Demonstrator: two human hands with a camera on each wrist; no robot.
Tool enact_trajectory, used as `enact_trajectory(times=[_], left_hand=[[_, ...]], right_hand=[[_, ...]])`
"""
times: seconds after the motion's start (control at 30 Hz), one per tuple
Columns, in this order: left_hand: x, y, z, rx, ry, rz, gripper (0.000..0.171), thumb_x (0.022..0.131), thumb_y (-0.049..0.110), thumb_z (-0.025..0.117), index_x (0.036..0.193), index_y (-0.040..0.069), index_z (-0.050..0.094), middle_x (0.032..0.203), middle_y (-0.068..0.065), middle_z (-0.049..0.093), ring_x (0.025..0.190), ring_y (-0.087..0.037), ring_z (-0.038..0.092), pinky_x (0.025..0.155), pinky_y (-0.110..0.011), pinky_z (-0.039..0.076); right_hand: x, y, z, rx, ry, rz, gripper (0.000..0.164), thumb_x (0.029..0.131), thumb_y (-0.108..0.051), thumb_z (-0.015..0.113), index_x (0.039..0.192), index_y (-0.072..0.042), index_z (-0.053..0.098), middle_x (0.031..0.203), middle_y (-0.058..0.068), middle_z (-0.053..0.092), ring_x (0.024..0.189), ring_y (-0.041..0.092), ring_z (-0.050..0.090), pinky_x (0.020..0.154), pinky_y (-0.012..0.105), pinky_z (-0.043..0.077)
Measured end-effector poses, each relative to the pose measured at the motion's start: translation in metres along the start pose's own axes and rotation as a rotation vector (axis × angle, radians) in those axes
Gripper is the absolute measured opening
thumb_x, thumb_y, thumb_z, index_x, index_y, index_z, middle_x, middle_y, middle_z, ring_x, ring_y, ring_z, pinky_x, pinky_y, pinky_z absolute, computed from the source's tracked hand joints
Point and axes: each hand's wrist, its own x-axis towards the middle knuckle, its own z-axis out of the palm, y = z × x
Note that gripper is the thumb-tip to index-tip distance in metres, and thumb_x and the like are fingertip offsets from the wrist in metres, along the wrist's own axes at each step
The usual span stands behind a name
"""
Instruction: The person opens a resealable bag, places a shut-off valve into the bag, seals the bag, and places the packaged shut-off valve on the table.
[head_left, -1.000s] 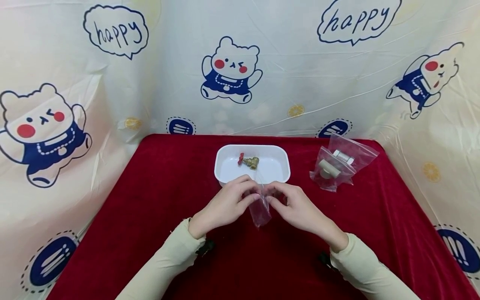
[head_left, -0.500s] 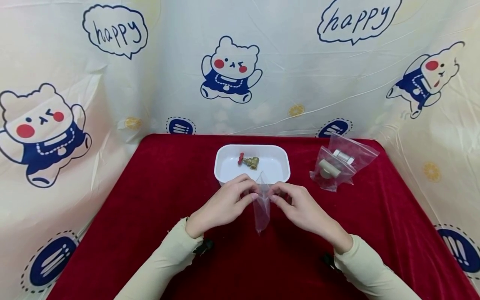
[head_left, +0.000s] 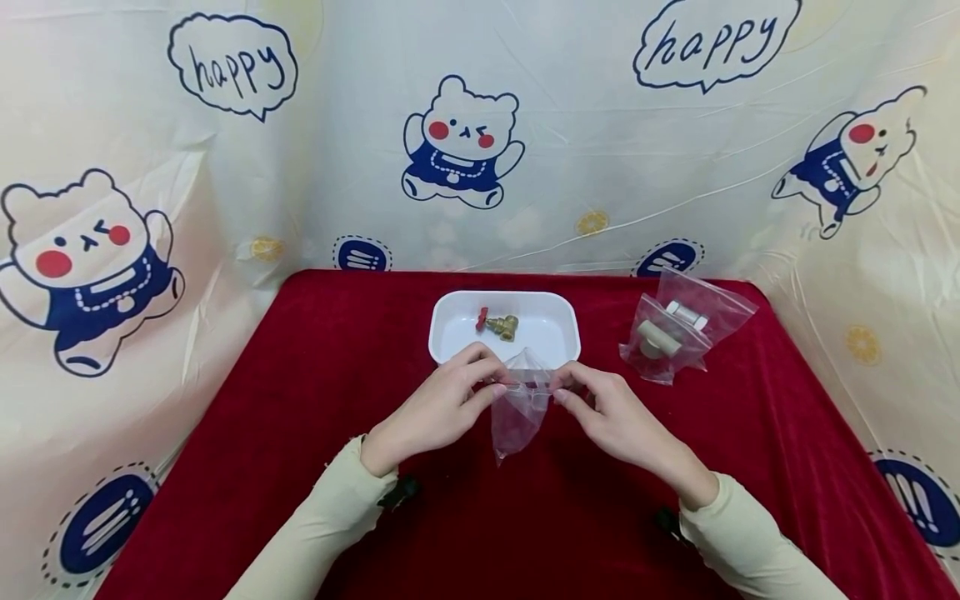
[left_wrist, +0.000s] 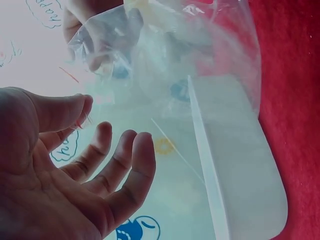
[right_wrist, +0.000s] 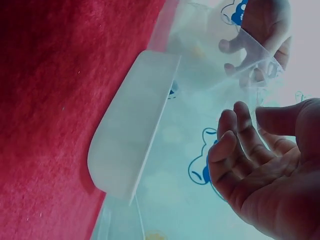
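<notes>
Between the two hands hangs a clear zip bag [head_left: 519, 414], its mouth pulled wide and its lower corner pointing down. My left hand [head_left: 448, 402] pinches the bag's left edge between thumb and index finger; the other fingers are spread loosely, as the left wrist view shows. At the opposite edge, my right hand [head_left: 617, 415] pinches the plastic the same way. No item shows inside the bag. Just behind the hands stands a white tray [head_left: 442, 350], and in it lies a brass valve [head_left: 501, 325] with a red handle.
To the right on the red cloth [head_left: 337, 342] lie two clear bags, one with a grey pipe fitting [head_left: 660, 337], the other with a white fitting [head_left: 687, 314]. A printed curtain [head_left: 315, 150] encloses the table at the back and sides.
Both hands have moved apart, the left one leftward and the right one rightward. The bag between them has spread from a narrow fold to a wide mouth.
</notes>
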Motion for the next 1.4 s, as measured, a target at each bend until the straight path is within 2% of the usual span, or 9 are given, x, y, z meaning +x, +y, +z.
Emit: enact_trajectory(times=[0.33,0.6,0.7,0.8,0.93,1.13,1.23,1.3,1.4], left_hand=[[-0.004,-0.007,-0.004,-0.029,0.006,-0.028,0.010,0.105,0.011,0.066,0.112,0.017,0.069,0.116,0.005,0.056,0.102,-0.011,0.056,0.089,-0.037,0.055],[-0.001,-0.004,0.006,-0.109,0.036,0.022,0.004,0.109,0.018,0.061,0.108,0.015,0.063,0.125,0.004,0.053,0.110,-0.012,0.055,0.088,-0.032,0.057],[0.001,-0.002,0.009,-0.118,0.058,0.060,0.004,0.109,0.014,0.060,0.107,0.014,0.063,0.129,0.001,0.052,0.114,-0.013,0.054,0.088,-0.031,0.057],[0.004,-0.001,0.010,-0.101,0.076,0.097,0.005,0.108,0.010,0.061,0.106,0.015,0.063,0.133,0.000,0.051,0.115,-0.015,0.055,0.088,-0.031,0.056],[0.005,-0.002,0.009,-0.089,0.098,0.139,0.009,0.106,0.005,0.061,0.106,0.014,0.064,0.136,-0.001,0.051,0.121,-0.017,0.054,0.090,-0.034,0.053],[0.004,-0.006,0.007,-0.096,0.092,0.163,0.012,0.106,0.002,0.060,0.106,0.014,0.063,0.132,-0.004,0.052,0.121,-0.017,0.052,0.093,-0.034,0.051],[0.002,-0.008,0.007,-0.141,0.081,0.129,0.008,0.107,0.007,0.061,0.112,0.013,0.060,0.131,-0.003,0.052,0.121,-0.017,0.052,0.095,-0.035,0.052],[0.000,-0.008,0.007,-0.211,0.060,0.079,0.024,0.106,0.017,0.066,0.127,0.014,0.055,0.138,-0.002,0.050,0.129,-0.018,0.050,0.102,-0.039,0.050],[-0.001,-0.009,0.013,-0.334,0.002,0.016,0.076,0.098,0.041,0.077,0.155,0.023,0.031,0.153,0.000,0.043,0.143,-0.016,0.041,0.113,-0.047,0.042]], right_hand=[[-0.006,0.001,-0.007,0.025,-0.021,0.028,0.012,0.104,-0.006,0.066,0.108,-0.017,0.066,0.090,-0.003,0.065,0.081,0.024,0.063,0.069,0.031,0.053],[-0.001,-0.004,-0.003,0.018,-0.003,-0.048,0.014,0.100,-0.012,0.074,0.106,-0.023,0.066,0.092,-0.011,0.067,0.080,0.014,0.063,0.064,0.030,0.053],[0.002,-0.005,-0.002,0.019,0.032,-0.102,0.017,0.100,-0.008,0.072,0.112,-0.020,0.068,0.103,-0.009,0.066,0.085,0.013,0.063,0.067,0.030,0.054],[0.004,-0.005,-0.003,0.022,0.053,-0.167,0.028,0.098,0.000,0.068,0.121,-0.016,0.068,0.123,-0.004,0.063,0.086,0.013,0.060,0.068,0.031,0.055],[0.006,-0.007,-0.004,0.048,-0.018,-0.228,0.035,0.095,0.004,0.068,0.123,-0.017,0.070,0.134,0.000,0.063,0.085,0.014,0.061,0.064,0.033,0.055],[0.006,-0.008,-0.002,0.101,-0.149,-0.208,0.018,0.100,-0.007,0.072,0.114,-0.018,0.071,0.107,-0.009,0.071,0.087,0.013,0.066,0.078,0.032,0.058],[0.005,-0.008,-0.002,0.108,-0.156,-0.206,0.018,0.101,-0.006,0.071,0.113,-0.018,0.069,0.099,-0.010,0.069,0.081,0.013,0.066,0.075,0.030,0.057],[0.005,-0.008,-0.002,0.115,-0.143,-0.223,0.018,0.101,-0.004,0.070,0.113,-0.017,0.068,0.098,-0.008,0.070,0.081,0.015,0.066,0.073,0.031,0.056],[0.006,-0.009,0.000,0.134,-0.111,-0.251,0.020,0.101,-0.002,0.070,0.114,-0.017,0.068,0.102,-0.006,0.071,0.085,0.016,0.069,0.076,0.031,0.058]])
